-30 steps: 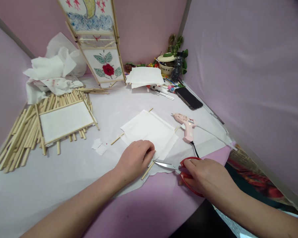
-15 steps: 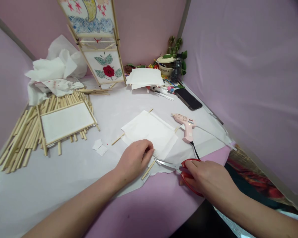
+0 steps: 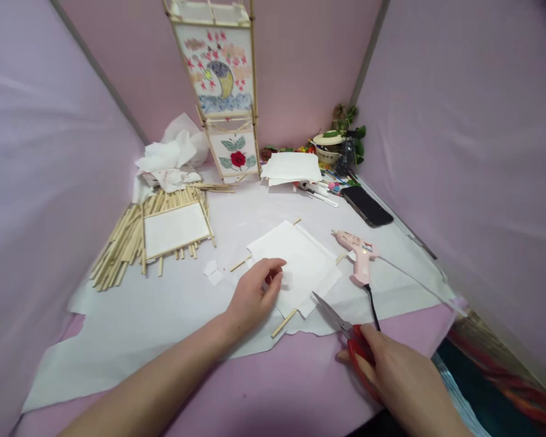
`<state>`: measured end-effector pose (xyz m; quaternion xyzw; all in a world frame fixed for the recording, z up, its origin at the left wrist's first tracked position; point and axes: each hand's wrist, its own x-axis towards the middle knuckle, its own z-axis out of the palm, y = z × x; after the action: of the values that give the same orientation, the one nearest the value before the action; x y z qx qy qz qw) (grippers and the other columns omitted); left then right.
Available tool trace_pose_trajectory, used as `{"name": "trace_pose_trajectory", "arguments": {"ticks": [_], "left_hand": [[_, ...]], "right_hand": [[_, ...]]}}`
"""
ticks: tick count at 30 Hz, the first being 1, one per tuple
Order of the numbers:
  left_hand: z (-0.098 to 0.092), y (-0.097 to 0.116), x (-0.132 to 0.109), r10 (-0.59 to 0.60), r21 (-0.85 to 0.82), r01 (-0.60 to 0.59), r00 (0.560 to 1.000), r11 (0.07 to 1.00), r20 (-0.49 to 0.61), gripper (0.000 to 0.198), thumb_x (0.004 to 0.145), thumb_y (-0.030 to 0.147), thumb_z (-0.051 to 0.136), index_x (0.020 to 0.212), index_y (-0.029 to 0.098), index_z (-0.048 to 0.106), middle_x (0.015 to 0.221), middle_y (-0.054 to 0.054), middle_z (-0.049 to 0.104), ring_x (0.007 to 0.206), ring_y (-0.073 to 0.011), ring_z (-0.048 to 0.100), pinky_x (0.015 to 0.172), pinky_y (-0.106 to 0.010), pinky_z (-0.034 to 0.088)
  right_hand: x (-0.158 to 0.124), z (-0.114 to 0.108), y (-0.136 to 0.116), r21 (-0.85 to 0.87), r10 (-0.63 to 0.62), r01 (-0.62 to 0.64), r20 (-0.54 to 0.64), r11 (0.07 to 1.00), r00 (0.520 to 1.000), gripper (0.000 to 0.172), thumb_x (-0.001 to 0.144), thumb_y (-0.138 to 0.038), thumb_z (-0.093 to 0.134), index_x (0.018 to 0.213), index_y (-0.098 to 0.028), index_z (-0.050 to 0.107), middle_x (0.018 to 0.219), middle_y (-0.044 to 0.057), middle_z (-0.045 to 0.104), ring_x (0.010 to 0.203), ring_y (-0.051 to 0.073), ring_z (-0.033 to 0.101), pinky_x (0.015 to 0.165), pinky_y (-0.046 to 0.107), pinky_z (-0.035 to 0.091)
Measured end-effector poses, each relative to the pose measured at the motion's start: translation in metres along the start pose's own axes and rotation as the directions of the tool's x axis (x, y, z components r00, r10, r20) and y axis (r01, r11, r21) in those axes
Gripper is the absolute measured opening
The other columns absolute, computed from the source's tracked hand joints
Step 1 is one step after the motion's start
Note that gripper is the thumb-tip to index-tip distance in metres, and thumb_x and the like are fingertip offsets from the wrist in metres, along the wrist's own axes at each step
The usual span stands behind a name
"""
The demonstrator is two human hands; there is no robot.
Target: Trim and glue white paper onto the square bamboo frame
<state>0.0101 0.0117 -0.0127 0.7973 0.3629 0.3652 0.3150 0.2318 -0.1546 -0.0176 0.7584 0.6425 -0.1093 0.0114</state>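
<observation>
My right hand [image 3: 394, 370] grips red-handled scissors [image 3: 346, 325], whose blades are closed and point up-left beside the paper. Over the left part of a white paper sheet [image 3: 300, 255], my left hand [image 3: 259, 288] is curled, thumb and fingers pinching a small, blurred white paper scrap [image 3: 288, 279]. The sheet lies on a frame of thin wooden sticks that it mostly hides. One stick end [image 3: 284, 323] sticks out at the near corner, and another stick end [image 3: 241, 263] at the left. Small paper offcuts [image 3: 213, 273] lie left of the hand.
A pink glue gun [image 3: 358, 255] with a black cord lies at right, below a phone [image 3: 367, 205]. At left, a paper-covered frame [image 3: 177, 230] rests on a heap of wooden sticks [image 3: 118, 249]. A tall decorated lantern [image 3: 222, 79], stacked paper [image 3: 291, 167] and crumpled tissue [image 3: 173, 152] stand behind.
The scissors have moved away from the sheet's near corner, and their blades have closed. My left hand has lifted slightly with a small paper scrap. The view has tilted up and left.
</observation>
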Motion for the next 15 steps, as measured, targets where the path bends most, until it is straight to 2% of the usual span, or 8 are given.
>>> {"name": "trace_pose_trajectory", "arguments": {"ticks": [2,4,5,7,9,11,13,15], "left_hand": [[-0.017,0.005,0.0,0.086,0.062,-0.084,0.996,0.995,-0.03,0.019,0.091,0.015,0.046,0.101,0.02,0.061,0.091,-0.003,0.065,0.082,-0.0144,0.059,0.076,-0.027,0.047],[-0.042,0.008,-0.002,0.085,0.14,-0.066,0.987,0.988,-0.134,0.017,0.09,0.017,0.048,0.096,0.02,0.064,0.093,-0.003,0.066,0.087,-0.0153,0.06,0.08,-0.028,0.047],[-0.055,0.007,-0.003,0.037,0.172,0.003,0.972,0.985,-0.231,0.016,0.09,0.019,0.05,0.095,0.02,0.065,0.093,-0.003,0.066,0.087,-0.0155,0.061,0.08,-0.027,0.047],[-0.08,-0.002,-0.008,-0.128,0.178,0.214,0.908,0.961,-0.399,0.016,0.088,0.025,0.053,0.095,0.022,0.067,0.094,-0.002,0.067,0.085,-0.0163,0.061,0.078,-0.028,0.048],[-0.097,-0.018,-0.014,-0.27,0.193,0.381,0.859,0.904,-0.434,0.02,0.087,0.029,0.053,0.096,0.022,0.069,0.097,-0.003,0.067,0.086,-0.0187,0.062,0.078,-0.03,0.049],[-0.104,-0.034,-0.02,-0.3,0.295,0.457,0.841,0.839,-0.45,0.025,0.082,0.03,0.057,0.101,0.022,0.07,0.111,-0.006,0.063,0.098,-0.0232,0.06,0.082,-0.035,0.049],[-0.103,-0.042,-0.024,-0.221,0.373,0.475,0.804,0.797,-0.552,0.03,0.081,0.03,0.057,0.107,0.02,0.068,0.114,-0.01,0.059,0.109,-0.0271,0.055,0.09,-0.04,0.047],[-0.094,-0.038,-0.027,-0.11,0.418,0.442,0.78,0.794,-0.617,0.029,0.083,0.03,0.055,0.108,0.019,0.066,0.112,-0.01,0.058,0.113,-0.028,0.051,0.095,-0.044,0.044]], "right_hand": [[0.004,0.002,0.0,0.009,0.005,-0.005,0.014,1.0,1.0,0.031,0.092,-0.055,0.048,0.087,-0.025,0.056,0.068,0.002,0.07,0.062,0.026,0.069,0.048,0.028,0.034],[0.007,0.004,0.001,0.016,0.007,-0.007,0.033,1.0,0.999,0.03,0.091,-0.054,0.048,0.087,-0.025,0.056,0.068,0.003,0.07,0.062,0.027,0.069,0.048,0.029,0.034],[0.008,0.004,0.002,0.021,0.008,-0.009,0.044,1.0,0.999,0.03,0.091,-0.054,0.049,0.087,-0.025,0.056,0.069,0.003,0.07,0.063,0.027,0.069,0.048,0.029,0.034],[0.009,0.005,0.003,0.029,0.013,-0.015,0.063,0.999,0.998,0.029,0.091,-0.053,0.049,0.088,-0.025,0.056,0.07,0.004,0.071,0.066,0.028,0.07,0.048,0.029,0.034],[0.01,0.004,0.003,0.03,0.022,-0.024,0.076,0.999,0.997,0.03,0.091,-0.054,0.049,0.088,-0.025,0.055,0.072,0.005,0.071,0.068,0.029,0.07,0.048,0.029,0.033],[0.011,0.002,0.002,0.028,0.021,-0.023,0.091,0.999,0.996,0.03,0.091,-0.054,0.048,0.087,-0.024,0.055,0.073,0.005,0.071,0.068,0.029,0.07,0.049,0.029,0.032],[0.012,0.0,0.001,0.024,0.015,-0.018,0.1,1.0,0.995,0.03,0.092,-0.053,0.047,0.088,-0.024,0.055,0.073,0.006,0.071,0.069,0.029,0.07,0.049,0.029,0.032],[0.013,-0.002,-0.001,0.017,0.011,-0.012,0.092,1.0,0.996,0.03,0.093,-0.052,0.046,0.089,-0.024,0.055,0.075,0.006,0.072,0.069,0.029,0.07,0.05,0.029,0.032]]}}
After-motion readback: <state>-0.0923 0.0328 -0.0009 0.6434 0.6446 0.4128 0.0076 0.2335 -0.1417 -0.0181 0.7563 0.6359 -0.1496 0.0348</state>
